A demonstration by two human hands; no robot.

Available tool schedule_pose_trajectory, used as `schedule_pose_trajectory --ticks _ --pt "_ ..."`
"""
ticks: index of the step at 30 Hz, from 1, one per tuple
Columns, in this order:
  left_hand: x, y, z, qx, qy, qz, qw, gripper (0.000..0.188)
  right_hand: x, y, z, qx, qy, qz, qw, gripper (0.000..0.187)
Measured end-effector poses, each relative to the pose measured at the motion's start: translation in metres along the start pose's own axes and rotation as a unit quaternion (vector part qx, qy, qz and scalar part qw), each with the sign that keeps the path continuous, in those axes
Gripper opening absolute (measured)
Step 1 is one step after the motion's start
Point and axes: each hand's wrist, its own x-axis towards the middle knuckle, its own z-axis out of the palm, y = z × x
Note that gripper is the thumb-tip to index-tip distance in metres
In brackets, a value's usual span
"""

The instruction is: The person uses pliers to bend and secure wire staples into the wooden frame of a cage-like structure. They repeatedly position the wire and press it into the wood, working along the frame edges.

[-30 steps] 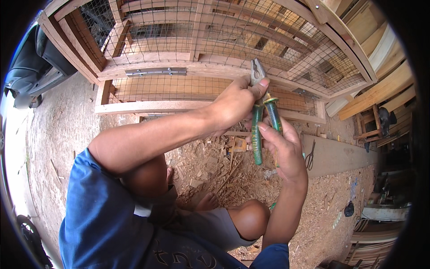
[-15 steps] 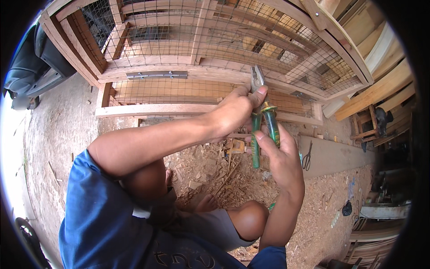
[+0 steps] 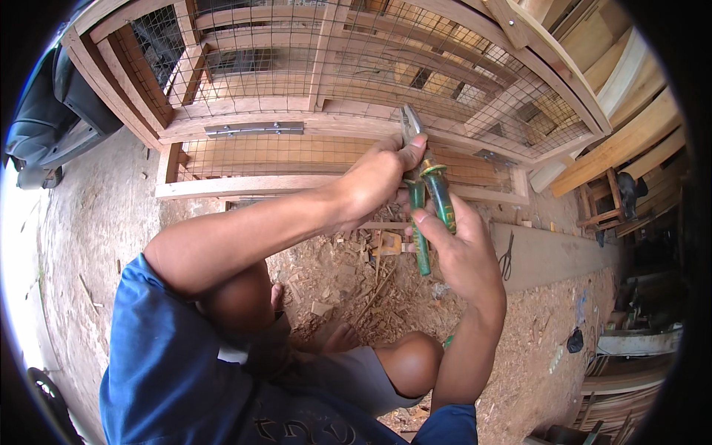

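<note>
A pair of pliers (image 3: 439, 199) with green handles is held up in front of the wooden cage, jaws pointing away from me. My left hand (image 3: 377, 176) is closed around the head of the pliers near the pivot, its thumb lying against the metal. My right hand (image 3: 469, 251) grips the green handles from below, thumb across them; the handles stand somewhat apart. The jaws look slightly parted, and I can make out nothing between them. Behind them runs the cage's wooden frame (image 3: 334, 121) with wire mesh (image 3: 259, 81). A metal hinge (image 3: 254, 129) is fixed along one rail.
Wood shavings and offcuts (image 3: 356, 285) cover the ground around my feet. Scissors with dark handles (image 3: 506, 263) lie on a flat board (image 3: 549, 256) at the right. Timber planks (image 3: 623, 159) lean beyond it. A dark vehicle part (image 3: 67, 111) stands at the far left.
Both hands and the pliers have shifted slightly to the left. The plier jaws look a little wider apart than before. Both hands keep their hold.
</note>
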Motion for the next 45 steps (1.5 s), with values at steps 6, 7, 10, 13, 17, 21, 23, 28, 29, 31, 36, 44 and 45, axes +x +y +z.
schedule_pose_trajectory --ticks 6,7,10,13,17,21,23,28,29,31,36,44,45 --pt "-0.003 0.008 -0.001 -0.025 -0.024 -0.012 0.999 0.042 -0.004 -0.009 0.006 -0.131 0.050 -0.015 0.990 0.022" --pt "-0.003 0.009 0.000 -0.024 -0.019 -0.012 0.999 0.043 -0.003 -0.010 0.009 -0.130 0.063 -0.014 0.989 0.024" --pt "-0.003 0.011 0.001 -0.024 -0.007 -0.017 1.000 0.043 -0.002 -0.011 0.015 -0.136 0.079 -0.051 0.986 0.023" --pt "-0.004 0.013 0.001 -0.027 -0.011 -0.031 0.999 0.043 -0.004 -0.014 0.017 -0.179 0.079 -0.017 0.980 0.024" --pt "-0.007 0.018 -0.004 -0.006 -0.030 -0.031 0.999 0.045 -0.004 -0.017 0.022 -0.092 0.047 0.007 0.995 0.031" --pt "-0.006 0.020 -0.011 0.017 -0.053 -0.041 0.998 0.054 -0.011 -0.011 0.028 -0.046 0.032 -0.017 0.998 0.042" --pt "-0.006 0.018 -0.014 0.012 -0.058 -0.037 0.998 0.055 -0.012 -0.007 0.032 -0.007 0.032 -0.036 0.999 0.040" --pt "-0.004 0.014 -0.018 0.006 -0.067 -0.041 0.997 0.062 -0.009 0.003 0.041 0.033 0.076 -0.079 0.993 0.031" --pt "-0.005 0.015 -0.018 0.029 -0.077 -0.038 0.996 0.064 -0.009 0.005 0.039 0.051 0.063 -0.064 0.995 0.032" --pt "-0.006 0.012 -0.016 0.038 -0.070 -0.020 0.997 0.066 -0.005 0.008 0.038 0.080 0.058 -0.061 0.993 0.034" --pt "-0.005 0.007 -0.012 0.020 -0.104 -0.019 0.994 0.066 0.000 0.016 0.036 0.134 0.060 -0.089 0.985 0.037" --pt "-0.006 0.006 -0.009 0.021 -0.079 -0.044 0.996 0.057 -0.006 0.026 0.017 0.209 -0.044 -0.052 0.976 0.029" --pt "-0.008 0.006 -0.008 0.027 -0.075 -0.052 0.995 0.056 -0.009 0.029 0.011 0.235 -0.080 -0.037 0.968 0.030"
